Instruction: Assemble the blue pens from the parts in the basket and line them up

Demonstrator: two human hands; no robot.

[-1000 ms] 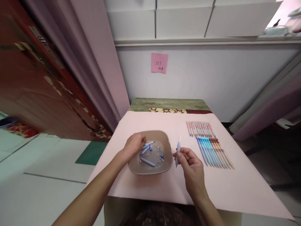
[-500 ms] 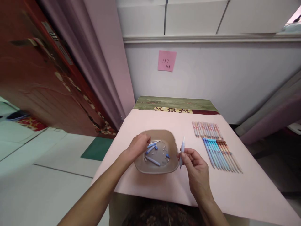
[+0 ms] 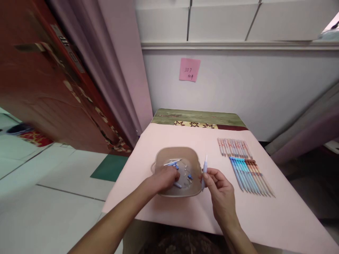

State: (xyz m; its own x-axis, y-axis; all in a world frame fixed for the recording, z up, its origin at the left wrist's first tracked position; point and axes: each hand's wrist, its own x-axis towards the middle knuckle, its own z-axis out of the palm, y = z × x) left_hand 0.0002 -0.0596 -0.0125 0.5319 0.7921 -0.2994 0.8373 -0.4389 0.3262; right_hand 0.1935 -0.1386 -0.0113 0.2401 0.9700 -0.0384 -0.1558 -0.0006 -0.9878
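My right hand point(image 3: 219, 185) pinches a pale lavender-blue pen barrel point(image 3: 204, 169) upright, just outside the right rim of a beige plastic basin point(image 3: 194, 157). A narrow white end sticks up from the barrel. Inside the basin, my left hand point(image 3: 166, 176) has its fingers curled down among the pen parts; its fingertips are hidden, so what they grip cannot be made out. Around it lie a thin pen refill point(image 3: 169, 163), a blue clip piece point(image 3: 189, 176), several tiny clear bits and a pale barrel point(image 3: 178, 185) partly covered by the hand.
Right of the basin, blue and brown pens point(image 3: 249, 176) lie in a row, with several clear patterned pens point(image 3: 234, 147) behind them. A pink cloth point(image 3: 143, 155) covers the table. Its far edge meets a white wall with a pink note point(image 3: 189, 70). A red door point(image 3: 47, 88) stands at left.
My left hand has moved from the basin's left rim down and right into its middle, over the loose parts. My right hand still holds the pen barrel in nearly the same place.
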